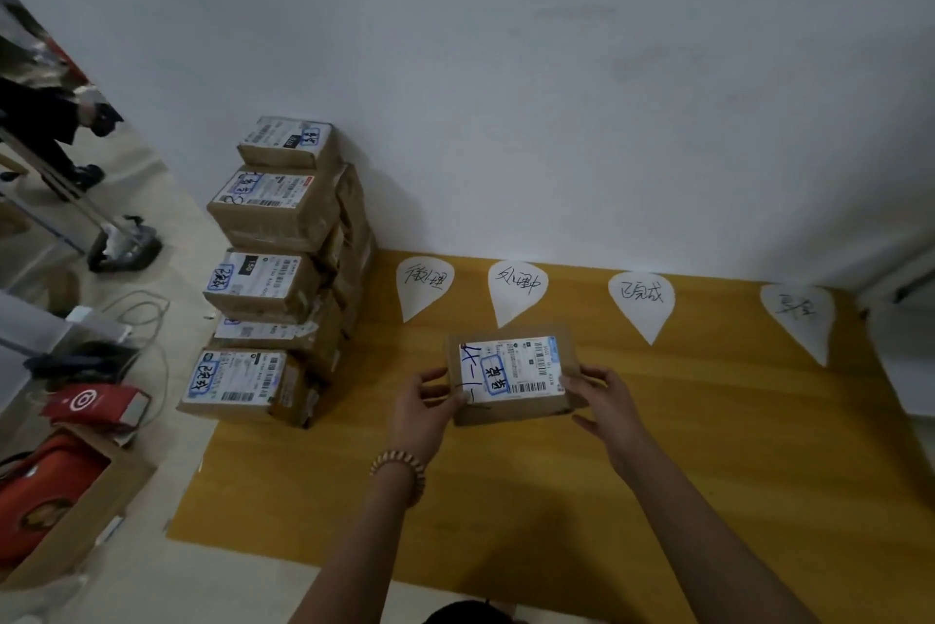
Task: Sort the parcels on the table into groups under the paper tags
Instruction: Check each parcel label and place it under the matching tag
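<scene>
A brown cardboard parcel [511,373] with a white shipping label is held between both hands over the yellow table [506,497], just below the second paper tag [517,288]. My left hand [430,403] grips its left end and my right hand [604,401] grips its right end. Several white drop-shaped paper tags with handwriting lie along the far edge: one at the left [424,287], a third [641,302] and a fourth [797,314]. A stack of several labelled parcels [278,269] stands at the table's left end.
A white wall rises behind the table. To the left, on the floor, are an open cardboard box [76,497] with red items, cables, and a wheeled stand base [124,249]. A person's legs [50,127] show at the far left.
</scene>
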